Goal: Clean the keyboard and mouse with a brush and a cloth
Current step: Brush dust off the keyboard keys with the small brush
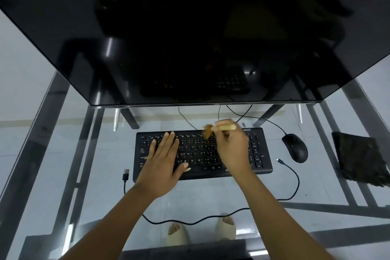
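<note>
A black keyboard point(261, 154) lies on the glass desk point(232, 192) in front of the monitor. My left hand point(163, 160) rests flat on the keyboard's left half, fingers straight. My right hand point(232, 148) grips a small brush point(219, 128) with a pale wooden handle. Its brown bristles touch the upper key rows near the keyboard's middle. A black mouse point(295, 147) sits to the right of the keyboard. A dark cloth point(359, 157) lies further right, near the desk's edge.
A large dark monitor point(190, 34) overhangs the far side of the desk. A loose black USB cable point(126, 175) runs from left of the keyboard, along the front and up to its right. Feet in pale slippers point(225, 228) show through the glass.
</note>
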The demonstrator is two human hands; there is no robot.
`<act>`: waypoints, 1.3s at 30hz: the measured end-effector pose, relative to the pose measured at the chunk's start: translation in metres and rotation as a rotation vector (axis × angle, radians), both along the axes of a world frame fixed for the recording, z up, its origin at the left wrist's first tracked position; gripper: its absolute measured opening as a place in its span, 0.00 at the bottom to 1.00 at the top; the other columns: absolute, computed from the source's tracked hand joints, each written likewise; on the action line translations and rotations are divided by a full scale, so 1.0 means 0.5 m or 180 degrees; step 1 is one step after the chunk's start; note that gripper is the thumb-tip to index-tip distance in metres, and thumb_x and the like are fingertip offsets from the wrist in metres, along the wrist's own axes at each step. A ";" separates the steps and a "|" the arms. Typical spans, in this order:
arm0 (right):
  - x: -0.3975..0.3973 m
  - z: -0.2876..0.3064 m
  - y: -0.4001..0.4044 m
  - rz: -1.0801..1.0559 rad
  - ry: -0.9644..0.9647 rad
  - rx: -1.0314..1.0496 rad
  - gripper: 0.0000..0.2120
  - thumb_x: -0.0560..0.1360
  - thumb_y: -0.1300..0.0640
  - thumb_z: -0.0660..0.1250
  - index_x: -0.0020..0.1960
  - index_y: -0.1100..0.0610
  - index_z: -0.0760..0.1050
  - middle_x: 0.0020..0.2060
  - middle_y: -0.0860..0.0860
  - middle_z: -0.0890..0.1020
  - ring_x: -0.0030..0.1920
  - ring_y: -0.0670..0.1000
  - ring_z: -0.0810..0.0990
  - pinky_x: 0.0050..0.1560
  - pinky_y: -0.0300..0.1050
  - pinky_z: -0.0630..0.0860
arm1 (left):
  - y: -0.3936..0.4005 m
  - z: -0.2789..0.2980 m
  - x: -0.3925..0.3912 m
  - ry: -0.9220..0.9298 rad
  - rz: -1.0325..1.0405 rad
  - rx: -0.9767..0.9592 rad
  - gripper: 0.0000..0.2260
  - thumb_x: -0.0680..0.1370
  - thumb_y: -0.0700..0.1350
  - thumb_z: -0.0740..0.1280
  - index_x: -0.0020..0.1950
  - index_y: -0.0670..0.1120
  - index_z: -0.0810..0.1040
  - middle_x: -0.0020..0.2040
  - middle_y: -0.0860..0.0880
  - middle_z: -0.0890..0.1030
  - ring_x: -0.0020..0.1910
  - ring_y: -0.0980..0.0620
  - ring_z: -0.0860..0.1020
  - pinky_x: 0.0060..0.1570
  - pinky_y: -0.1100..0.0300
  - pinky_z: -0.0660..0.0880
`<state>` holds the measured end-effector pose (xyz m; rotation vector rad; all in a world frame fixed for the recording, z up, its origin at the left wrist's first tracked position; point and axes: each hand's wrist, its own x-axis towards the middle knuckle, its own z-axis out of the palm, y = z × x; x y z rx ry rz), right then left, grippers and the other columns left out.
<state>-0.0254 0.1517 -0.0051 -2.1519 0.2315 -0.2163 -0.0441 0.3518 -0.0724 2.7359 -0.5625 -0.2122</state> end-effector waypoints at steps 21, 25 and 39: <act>-0.004 0.020 -0.036 0.0760 0.0705 -0.0448 0.05 0.77 0.62 0.64 0.45 0.55 0.77 0.40 0.51 0.83 0.39 0.48 0.83 0.43 0.42 0.81 | -0.049 -0.004 -0.043 -0.0019 0.0248 0.0267 0.35 0.79 0.64 0.44 0.77 0.41 0.53 0.79 0.45 0.49 0.77 0.50 0.42 0.75 0.45 0.43; 0.004 0.017 -0.065 0.0721 0.0875 0.0056 0.06 0.77 0.63 0.64 0.43 0.54 0.77 0.37 0.51 0.84 0.35 0.47 0.83 0.38 0.42 0.80 | -0.069 0.007 -0.030 -0.0003 0.0133 0.0155 0.33 0.80 0.63 0.45 0.78 0.42 0.53 0.79 0.45 0.48 0.77 0.51 0.39 0.75 0.45 0.42; 0.018 0.007 -0.122 -0.0155 0.0373 -0.0076 0.05 0.77 0.61 0.64 0.45 0.56 0.78 0.39 0.51 0.84 0.36 0.46 0.83 0.40 0.32 0.79 | -0.131 0.012 -0.004 0.0020 -0.0050 0.0183 0.32 0.79 0.60 0.41 0.78 0.42 0.50 0.79 0.46 0.45 0.76 0.51 0.38 0.74 0.49 0.37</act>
